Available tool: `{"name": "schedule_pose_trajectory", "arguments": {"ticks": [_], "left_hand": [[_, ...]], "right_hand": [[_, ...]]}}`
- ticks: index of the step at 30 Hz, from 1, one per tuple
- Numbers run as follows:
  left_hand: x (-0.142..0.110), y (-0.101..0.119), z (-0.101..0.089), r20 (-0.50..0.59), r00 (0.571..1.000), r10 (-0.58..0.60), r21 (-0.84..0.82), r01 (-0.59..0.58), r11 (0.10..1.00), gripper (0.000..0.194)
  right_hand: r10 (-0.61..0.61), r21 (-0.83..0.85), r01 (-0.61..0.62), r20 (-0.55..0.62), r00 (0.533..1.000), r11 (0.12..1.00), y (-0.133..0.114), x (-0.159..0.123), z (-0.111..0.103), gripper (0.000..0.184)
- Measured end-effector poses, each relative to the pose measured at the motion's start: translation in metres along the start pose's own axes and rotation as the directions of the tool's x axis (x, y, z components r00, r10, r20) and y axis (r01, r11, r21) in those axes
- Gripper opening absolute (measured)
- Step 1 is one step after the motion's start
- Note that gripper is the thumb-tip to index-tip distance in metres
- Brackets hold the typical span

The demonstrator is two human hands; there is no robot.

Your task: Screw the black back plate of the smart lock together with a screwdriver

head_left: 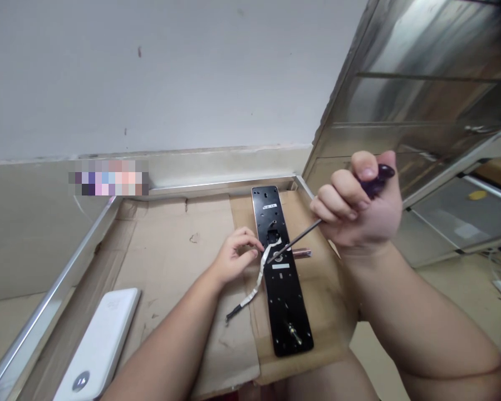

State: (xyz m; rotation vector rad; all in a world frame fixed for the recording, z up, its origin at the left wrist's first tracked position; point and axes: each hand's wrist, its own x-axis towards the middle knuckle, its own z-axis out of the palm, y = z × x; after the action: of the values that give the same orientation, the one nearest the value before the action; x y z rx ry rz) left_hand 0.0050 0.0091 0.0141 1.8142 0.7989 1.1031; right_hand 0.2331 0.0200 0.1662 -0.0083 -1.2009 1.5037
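A long black door lock panel [290, 309] lies back side up on the cardboard, with a copper-coloured handle [303, 253] jutting out from its right side. From an opening in the panel, a white-wrapped cable [258, 281] runs over the left edge to a dark connector end. My left hand [236, 253] has its curled fingertips and thumb at the panel's left edge, beside the cable, steadying it. In my right hand [357, 209], the fingers wrap round the dark purple handle of a screwdriver [303, 234]. Its long shaft slants down across the panel, and the tip is near the cable.
Flattened cardboard [171, 250] covers the table, which has a raised metal rim [221, 185]. A white power bank [102, 340] lies at the front left. Behind stands a pale wall [158, 72]; metal panels [401, 100] rise at the right. A blurred-out patch [108, 178] covers the back left corner.
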Motion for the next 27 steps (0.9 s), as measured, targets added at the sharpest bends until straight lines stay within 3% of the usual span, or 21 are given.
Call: {"name": "schedule_pose_trajectory", "arguments": {"ticks": [7, 15, 18, 22, 27], "left_hand": [[-0.001, 0.002, 0.0, 0.06, 0.997, 0.045, 0.011, -0.045, 0.999, 0.012], [0.002, 0.002, 0.005, 0.043, 0.999, -0.004, 0.05, 0.002, 0.999, 0.014], [0.005, -0.002, 0.002, -0.075, 0.991, -0.108, 0.152, 0.118, 0.981, 0.019], [0.006, -0.014, -0.011, -0.319, 0.891, -0.322, 0.335, 0.424, 0.841, 0.021], [0.001, -0.025, -0.027, -0.382, 0.823, -0.42, 0.465, 0.564, 0.683, 0.011]], "right_hand": [[-0.037, -0.063, 0.034, -0.045, 0.998, 0.997, 0.0, 0.004, -0.019, 0.03], [-0.026, -0.072, 0.011, -0.214, 0.977, 0.997, 0.001, 0.005, -0.015, 0.032], [-0.029, -0.067, 0.009, -0.308, 0.951, 0.998, 0.001, 0.006, -0.014, 0.033], [-0.056, -0.066, 0.036, -0.342, 0.938, 0.997, 0.002, 0.008, -0.019, 0.035], [-0.039, -0.028, 0.032, -0.298, 0.954, 0.999, 0.005, 0.009, -0.023, 0.035]]}}
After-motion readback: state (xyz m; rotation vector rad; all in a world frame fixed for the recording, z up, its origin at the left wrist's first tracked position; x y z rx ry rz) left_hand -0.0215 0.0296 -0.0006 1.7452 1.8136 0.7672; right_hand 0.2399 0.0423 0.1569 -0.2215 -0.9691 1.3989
